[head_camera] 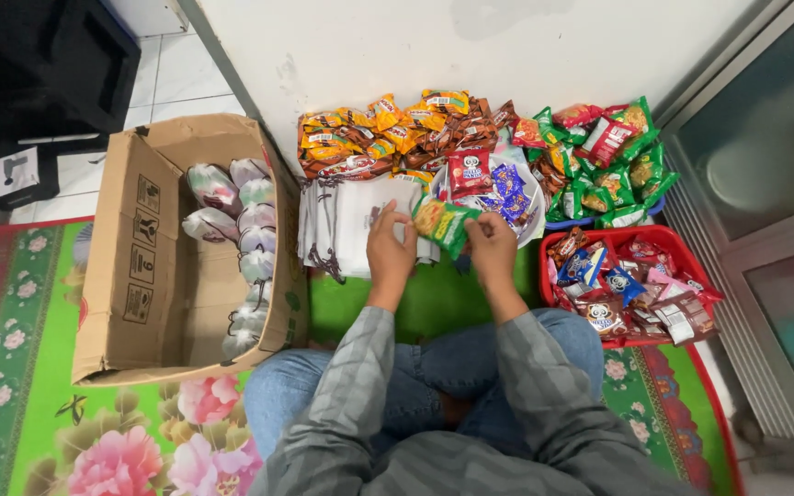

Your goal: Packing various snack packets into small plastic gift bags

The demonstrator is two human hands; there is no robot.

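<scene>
A green and yellow snack packet (pixel 442 222) is held between both my hands above a stack of white drawstring bags (pixel 346 220). My left hand (pixel 388 248) grips its left end, and my right hand (pixel 492 246) grips its right end. Just beyond it stands a white bowl (pixel 533 204) filled with red and blue snack packets (pixel 484 182). My knees in blue jeans are folded below my hands.
A cardboard box (pixel 153 276) at left holds several filled, tied bags (pixel 236 216). Orange and brown packets (pixel 388 129) lie by the wall. Green packets (pixel 608 165) fill a blue basket; a red basket (pixel 663 241) holds mixed snacks. A floral mat (pixel 20 367) covers the floor.
</scene>
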